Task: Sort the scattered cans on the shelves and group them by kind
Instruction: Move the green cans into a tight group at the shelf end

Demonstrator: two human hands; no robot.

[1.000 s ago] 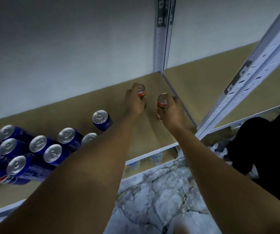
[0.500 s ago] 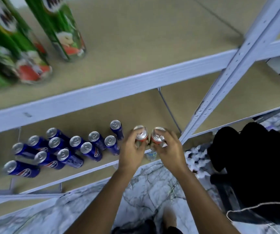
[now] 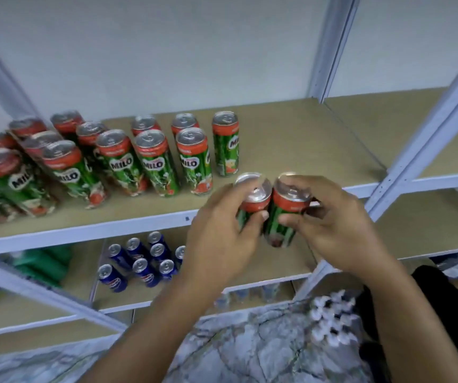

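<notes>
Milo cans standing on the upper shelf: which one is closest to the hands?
The Milo can at the right end of the back row, standing alone just above the left hand. The other shelf cans sit further left.

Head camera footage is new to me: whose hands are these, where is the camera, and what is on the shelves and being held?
There is no machine here. A person wears a wide-angle camera on the head, so you look down along their own bare arms at a metal rack.

The left hand grips one green Milo can, and the right hand grips a second Milo can. The two cans are held side by side in front of the upper shelf.

On that shelf stands a group of matching Milo cans, upright; those at the far left are blurred. On the lower shelf stand blue cans with silver tops. Below is a marbled floor.
</notes>
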